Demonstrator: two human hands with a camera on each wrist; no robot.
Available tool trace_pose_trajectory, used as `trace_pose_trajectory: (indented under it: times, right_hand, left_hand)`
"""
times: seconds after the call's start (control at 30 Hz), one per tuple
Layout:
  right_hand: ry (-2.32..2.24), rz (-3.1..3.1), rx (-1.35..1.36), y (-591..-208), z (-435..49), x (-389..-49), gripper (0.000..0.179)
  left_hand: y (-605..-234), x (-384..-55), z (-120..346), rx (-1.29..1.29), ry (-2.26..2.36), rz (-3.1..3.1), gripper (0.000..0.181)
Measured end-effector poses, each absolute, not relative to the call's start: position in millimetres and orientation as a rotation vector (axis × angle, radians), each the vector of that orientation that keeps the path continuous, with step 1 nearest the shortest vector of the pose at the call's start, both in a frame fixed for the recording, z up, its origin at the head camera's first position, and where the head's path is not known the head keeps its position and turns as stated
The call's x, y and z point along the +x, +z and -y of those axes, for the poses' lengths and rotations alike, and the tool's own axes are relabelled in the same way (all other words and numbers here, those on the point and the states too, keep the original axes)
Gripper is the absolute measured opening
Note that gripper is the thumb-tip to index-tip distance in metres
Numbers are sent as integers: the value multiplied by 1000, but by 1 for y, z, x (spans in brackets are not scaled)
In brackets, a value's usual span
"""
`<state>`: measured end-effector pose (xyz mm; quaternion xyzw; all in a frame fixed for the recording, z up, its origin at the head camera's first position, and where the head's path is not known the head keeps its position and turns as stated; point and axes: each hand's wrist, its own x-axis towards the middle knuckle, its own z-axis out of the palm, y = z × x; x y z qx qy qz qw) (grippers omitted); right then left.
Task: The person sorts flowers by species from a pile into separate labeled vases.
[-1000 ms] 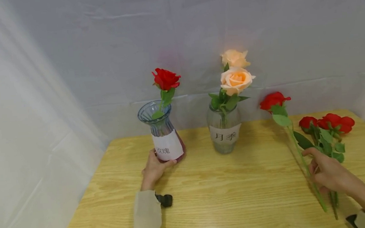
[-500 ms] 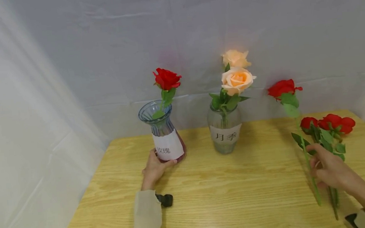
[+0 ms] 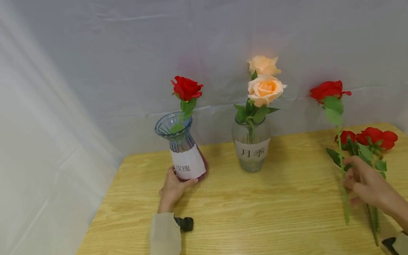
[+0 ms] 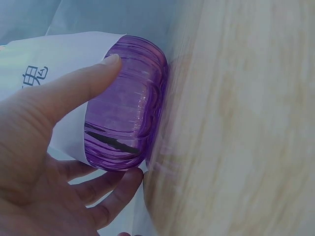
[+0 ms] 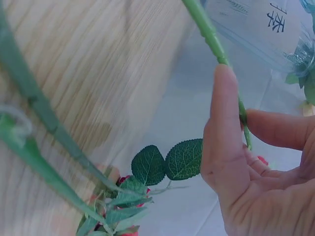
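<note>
In the head view my left hand (image 3: 172, 190) holds the lower part of a glass vase (image 3: 173, 123), blue at the rim and purple at the base (image 4: 130, 98). Its thumb lies across the front, partly on the white label (image 3: 188, 162). One red rose (image 3: 187, 88) stands in this vase. At the right, my right hand (image 3: 370, 185) pinches the green stem (image 5: 209, 37) of another red rose (image 3: 329, 91) between thumb and fingers. That rose is upright, bloom at the top, its stem end above the table.
A clear vase (image 3: 250, 130) with two peach roses (image 3: 265, 89) stands mid-table at the back, labelled in front. Several red roses (image 3: 374, 136) lie at the right, partly behind my right hand. A pale sheet (image 3: 134, 69) hangs behind the wooden table (image 3: 251, 214).
My right hand has lifted the red rose, which has swung from a leftward lean to upright, its bloom moving up and right. My left hand stays on the vase.
</note>
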<state>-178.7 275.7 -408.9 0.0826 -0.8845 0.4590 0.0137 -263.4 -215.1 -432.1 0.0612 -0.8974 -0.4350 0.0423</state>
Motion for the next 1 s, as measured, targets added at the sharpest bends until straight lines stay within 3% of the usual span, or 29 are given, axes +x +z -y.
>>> trace_pose_trajectory:
  times: [0.67, 1.0]
  right_hand:
    - [1839, 2441, 257, -411, -266, -187, 53]
    - [2087, 2208, 227, -410, -259, -189, 45]
  left_hand:
    - [-430, -262, 215, 181, -1321, 2744, 89]
    - [-430, -262, 215, 186, -1327, 2745, 90]
